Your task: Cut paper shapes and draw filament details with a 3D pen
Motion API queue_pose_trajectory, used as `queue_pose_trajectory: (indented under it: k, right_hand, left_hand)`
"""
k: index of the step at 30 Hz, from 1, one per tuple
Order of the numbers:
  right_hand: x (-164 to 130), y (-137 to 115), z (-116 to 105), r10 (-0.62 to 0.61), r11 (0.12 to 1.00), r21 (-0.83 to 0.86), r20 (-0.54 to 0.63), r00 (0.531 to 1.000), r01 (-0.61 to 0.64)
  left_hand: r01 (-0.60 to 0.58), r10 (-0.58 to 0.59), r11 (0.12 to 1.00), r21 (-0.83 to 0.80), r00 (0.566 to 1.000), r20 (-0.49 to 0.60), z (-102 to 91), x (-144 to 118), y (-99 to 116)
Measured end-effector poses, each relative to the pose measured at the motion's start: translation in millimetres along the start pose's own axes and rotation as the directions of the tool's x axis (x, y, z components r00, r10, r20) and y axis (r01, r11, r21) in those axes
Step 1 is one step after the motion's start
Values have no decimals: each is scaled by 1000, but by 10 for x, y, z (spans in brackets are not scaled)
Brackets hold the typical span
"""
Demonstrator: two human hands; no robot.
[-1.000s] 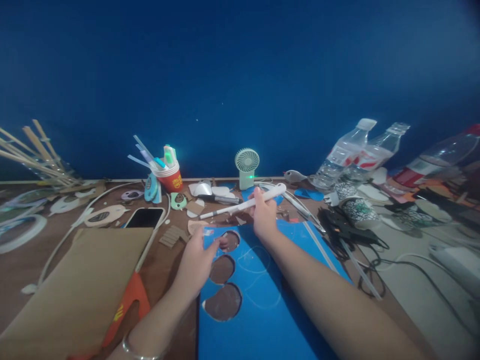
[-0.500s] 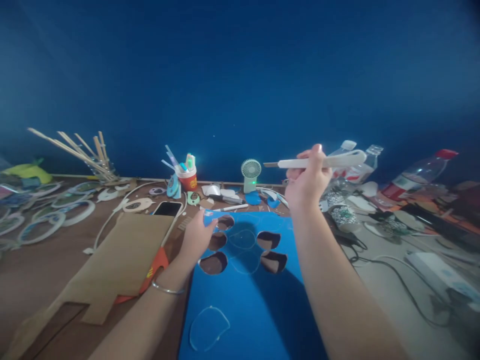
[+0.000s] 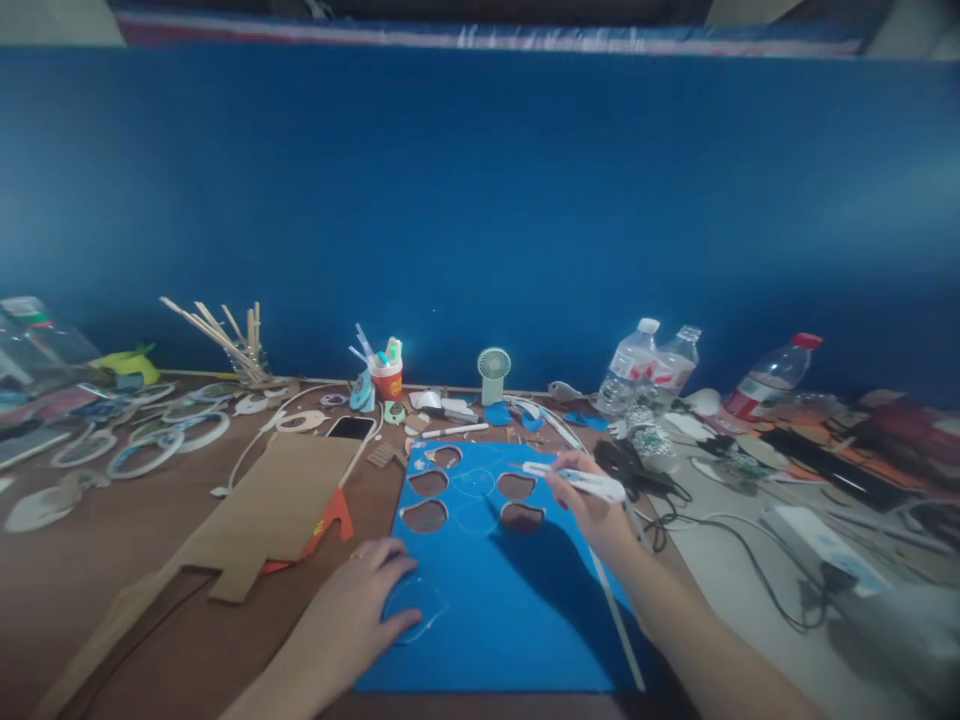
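Note:
My right hand [image 3: 596,515] grips a white craft knife [image 3: 604,486], held above the right side of a blue sheet [image 3: 487,610]. Its thin blade points left, over the sheet's upper part. Several rounded openings are cut through the sheet, showing brown beneath, such as one hole [image 3: 424,516] on the left. Pale drawn outlines lie between the two columns of holes. My left hand [image 3: 371,590] rests at the sheet's left edge with fingers apart, partly over another drawn outline [image 3: 431,615]. It holds nothing.
Left of the sheet lies a piece of brown cardboard [image 3: 281,490] near a phone [image 3: 351,428]. Behind stand a red cup of pens [image 3: 388,380] and a small fan [image 3: 493,375]. Plastic bottles [image 3: 630,370], cables and a power strip [image 3: 821,550] occupy the right.
My right hand has lowered the craft knife from the air toward the sheet. My left hand has moved from the sheet's upper left corner down its left edge. The view has shifted.

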State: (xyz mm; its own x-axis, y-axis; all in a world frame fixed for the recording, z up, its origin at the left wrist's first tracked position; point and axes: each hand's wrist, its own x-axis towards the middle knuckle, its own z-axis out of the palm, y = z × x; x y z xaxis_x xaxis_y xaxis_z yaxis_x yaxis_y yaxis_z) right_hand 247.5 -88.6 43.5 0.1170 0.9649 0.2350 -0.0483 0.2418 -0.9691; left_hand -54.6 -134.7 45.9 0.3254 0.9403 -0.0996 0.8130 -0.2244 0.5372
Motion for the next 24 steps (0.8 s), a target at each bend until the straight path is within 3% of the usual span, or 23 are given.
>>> queue_pose_trajectory:
  k: [3, 6, 8, 11, 14, 17, 19, 24]
  right_hand:
    - [-113, -33, -8, 0, 1000, 19, 48, 999, -1]
    - [-186, -47, 65, 27, 976, 213, 120, 992, -52]
    - [-228, -25, 115, 69, 922, 369, 145, 987, -118]
    - [-264, 27, 150, 149, 820, 545, 91, 985, -174]
    - [-244, 51, 144, 202, 764, 605, 107, 974, -225]
    - [-146, 62, 142, 137, 852, 503, 59, 989, -148]
    - [-37, 82, 160, 62, 922, 385, -19, 998, -50]
    - [227, 145, 260, -84, 982, 163, -106, 991, 100]
  left_hand:
    - [0, -2, 1000, -21, 998, -62, 122, -138, -4]
    - [16, -29, 988, -156, 997, -77, 130, -144, 114]
    - [8, -39, 966, -260, 993, -115, 91, -120, 228]
    - [-84, -33, 894, -440, 967, -251, 12, -29, 373]
    - [-176, -26, 676, -716, 965, -263, -40, 143, 443]
    - [-130, -53, 315, -940, 987, -154, -39, 364, 475]
    - [-116, -29, 204, -972, 992, -125, -23, 517, 512]
    - [-107, 9, -52, -993, 994, -107, 27, 925, 621]
